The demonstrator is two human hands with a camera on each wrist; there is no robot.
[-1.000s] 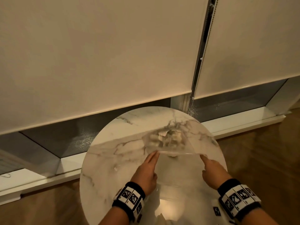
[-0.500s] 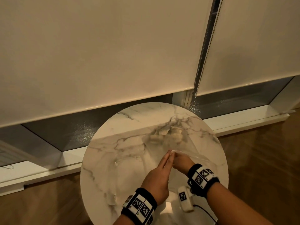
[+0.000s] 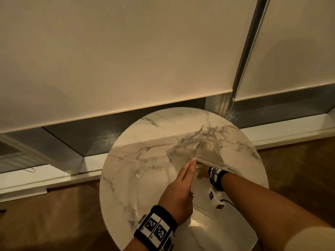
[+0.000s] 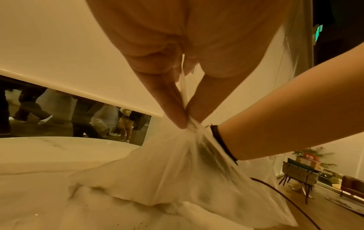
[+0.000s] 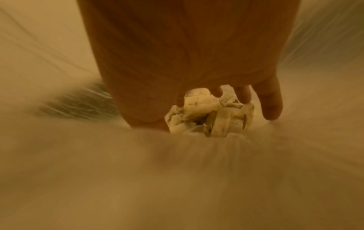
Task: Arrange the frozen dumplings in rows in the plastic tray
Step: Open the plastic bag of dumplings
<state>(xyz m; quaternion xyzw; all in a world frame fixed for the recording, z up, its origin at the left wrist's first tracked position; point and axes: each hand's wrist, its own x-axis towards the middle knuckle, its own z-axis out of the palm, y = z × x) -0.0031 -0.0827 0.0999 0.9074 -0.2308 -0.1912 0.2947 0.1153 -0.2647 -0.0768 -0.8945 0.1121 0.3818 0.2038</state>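
Head view shows the task at an early stage: the dumplings (image 5: 209,115) are clumped inside a clear plastic bag (image 3: 208,156) lying on the round marble table (image 3: 145,142), and no tray or finished row is discernible. Left hand (image 3: 178,191) pinches the bag's mouth between straight fingers. Right hand (image 5: 197,62) is inside the bag, fingers loosely spread over the clump (whether they grip a dumpling cannot be told). Remaining: extraction and all row placement. Behind the table are lowered roller blinds (image 3: 108,60), a window sill (image 3: 290,127) and wood flooring (image 3: 45,218).

White grey-veined marble table (image 3: 145,142), clear bag (image 4: 177,171), seemingly pale dumplings (image 5: 208,116)
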